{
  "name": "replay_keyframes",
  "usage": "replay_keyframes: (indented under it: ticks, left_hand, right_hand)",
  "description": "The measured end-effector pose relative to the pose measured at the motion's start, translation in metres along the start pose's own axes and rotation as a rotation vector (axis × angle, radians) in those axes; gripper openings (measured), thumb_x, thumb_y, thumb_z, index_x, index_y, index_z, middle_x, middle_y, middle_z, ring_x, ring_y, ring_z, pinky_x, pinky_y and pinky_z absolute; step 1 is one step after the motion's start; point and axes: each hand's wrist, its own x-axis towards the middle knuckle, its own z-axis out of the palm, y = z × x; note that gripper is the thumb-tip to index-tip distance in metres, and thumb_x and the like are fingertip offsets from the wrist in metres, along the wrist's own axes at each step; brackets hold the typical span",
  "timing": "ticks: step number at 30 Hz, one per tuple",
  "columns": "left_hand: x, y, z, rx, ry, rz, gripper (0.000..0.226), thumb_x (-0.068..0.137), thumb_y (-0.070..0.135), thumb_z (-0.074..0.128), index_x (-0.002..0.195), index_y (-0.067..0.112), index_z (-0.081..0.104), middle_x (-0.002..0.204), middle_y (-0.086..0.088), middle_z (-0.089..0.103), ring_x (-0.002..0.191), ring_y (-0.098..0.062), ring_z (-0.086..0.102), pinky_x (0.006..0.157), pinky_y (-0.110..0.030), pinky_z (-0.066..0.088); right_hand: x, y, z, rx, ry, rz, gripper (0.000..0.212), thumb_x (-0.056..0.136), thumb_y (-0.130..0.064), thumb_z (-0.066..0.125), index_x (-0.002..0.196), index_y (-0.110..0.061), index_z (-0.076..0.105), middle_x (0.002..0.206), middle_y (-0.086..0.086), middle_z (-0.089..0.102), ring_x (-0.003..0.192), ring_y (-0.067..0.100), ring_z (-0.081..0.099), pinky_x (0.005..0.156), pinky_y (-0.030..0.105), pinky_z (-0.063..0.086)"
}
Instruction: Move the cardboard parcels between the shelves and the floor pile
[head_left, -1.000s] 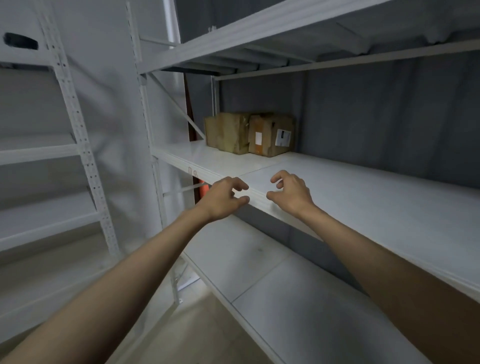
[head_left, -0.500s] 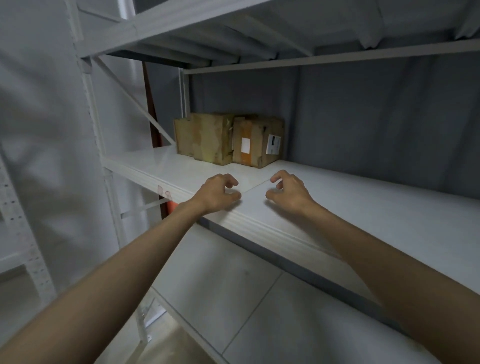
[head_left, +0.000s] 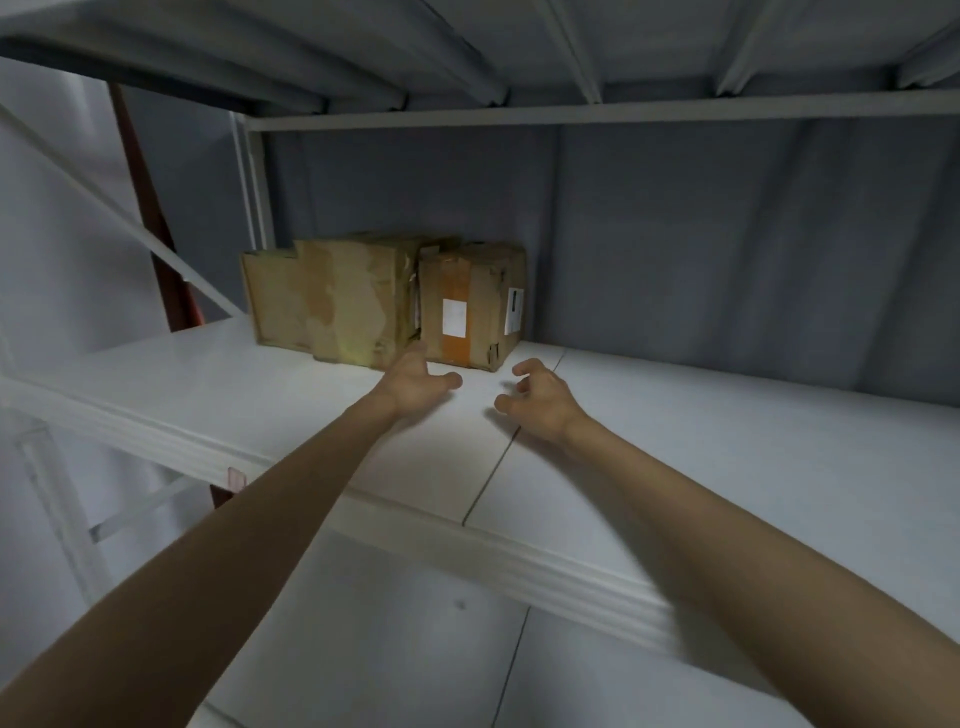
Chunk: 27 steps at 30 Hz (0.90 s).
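The head camera looks at a white shelf (head_left: 675, 441) with a grey wall behind it. Two brown cardboard boxes sit side by side at the back left of the shelf, touching each other. The left box (head_left: 332, 306) is bigger and looks worn and torn. The right box (head_left: 467, 306) is smaller, with orange tape and white labels on it.

Both bare arms reach out over the shelf. The left hand (head_left: 413, 382) is just in front of the boxes, near the spot where the two meet. Its fingers are loose and it holds nothing. I cannot tell if it touches a box. The right hand (head_left: 537, 400) is beside it, near the smaller box but apart from it. Its fingers are bent a little and spread, and it holds nothing.

Another white shelf (head_left: 389, 649) lies below.
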Motion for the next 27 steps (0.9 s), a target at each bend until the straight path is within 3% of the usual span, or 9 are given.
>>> replay_keyframes:
  ticks: [3,6,10,15,19,23,25,27]
  left_hand:
    - [0.020,-0.006,0.003,-0.056,-0.016,0.074,0.056,0.093,0.024,0.068,0.144,0.022,0.045,0.135,0.003,0.053,0.118,-0.016,0.052,0.075,-0.012,0.040]
    - [0.039,-0.009,0.004,-0.105,-0.001,0.113,0.061,0.092,0.019,0.069,0.145,0.020,0.041,0.132,0.003,0.055,0.112,-0.016,0.054,0.064,-0.010,0.036]
    - [0.062,-0.013,0.004,-0.121,0.013,0.095,0.073,0.089,0.019,0.072,0.151,0.020,0.033,0.145,-0.004,0.047,0.121,-0.019,0.051,0.085,-0.025,0.042]
    - [0.079,-0.016,0.005,-0.205,-0.036,0.035,0.087,0.087,0.022,0.074,0.156,0.021,0.021,0.149,-0.005,0.046,0.138,-0.028,0.044,0.114,-0.047,0.038]
    - [0.088,-0.016,0.009,-0.237,-0.009,0.016,0.089,0.084,0.016,0.077,0.155,0.019,0.024,0.143,-0.008,0.052,0.133,-0.029,0.049,0.113,-0.049,0.040]
    - [0.093,-0.014,0.010,-0.253,0.018,-0.015,0.101,0.078,0.017,0.081,0.157,0.017,0.018,0.150,-0.011,0.042,0.138,-0.032,0.042,0.115,-0.051,0.036]
    - [0.094,-0.012,0.010,-0.220,0.046,-0.036,0.105,0.075,0.022,0.083,0.157,0.018,0.018,0.153,-0.012,0.035,0.140,-0.034,0.037,0.116,-0.052,0.034]
    - [0.093,-0.008,0.011,-0.169,0.071,-0.042,0.111,0.073,0.029,0.085,0.157,0.017,0.015,0.153,-0.014,0.028,0.140,-0.036,0.035,0.116,-0.050,0.034]
  right_hand:
    - [0.020,-0.003,0.006,0.025,0.011,0.039,0.066,0.094,-0.027,0.068,0.150,-0.013,0.036,0.150,0.010,0.045,0.135,0.026,0.047,0.107,0.032,0.041]
    - [0.037,-0.005,0.012,0.061,0.027,0.058,0.072,0.094,-0.026,0.068,0.154,-0.014,0.030,0.154,0.008,0.043,0.138,0.026,0.045,0.106,0.030,0.039]
    - [0.056,-0.009,0.018,0.093,0.042,0.059,0.073,0.092,-0.022,0.069,0.154,-0.016,0.030,0.148,0.006,0.047,0.133,0.024,0.049,0.093,0.025,0.038]
    - [0.073,-0.015,0.025,0.165,0.063,0.041,0.069,0.089,-0.015,0.071,0.149,-0.019,0.037,0.114,-0.008,0.044,0.110,0.014,0.049,0.090,0.025,0.038]
    - [0.082,-0.016,0.032,0.223,0.070,0.014,0.069,0.088,-0.011,0.072,0.147,-0.019,0.037,0.115,-0.009,0.047,0.108,0.010,0.046,0.088,0.023,0.038]
    - [0.085,-0.017,0.035,0.299,0.072,0.000,0.074,0.087,-0.009,0.074,0.149,-0.018,0.036,0.129,-0.001,0.055,0.119,0.016,0.053,0.098,0.026,0.044]
    - [0.084,-0.017,0.036,0.331,0.096,0.003,0.072,0.086,-0.013,0.077,0.147,-0.018,0.040,0.129,0.001,0.059,0.116,0.016,0.056,0.092,0.021,0.045]
    - [0.082,-0.019,0.033,0.361,0.124,0.019,0.066,0.088,-0.014,0.076,0.145,-0.017,0.043,0.114,-0.006,0.062,0.103,0.010,0.059,0.078,0.012,0.045]
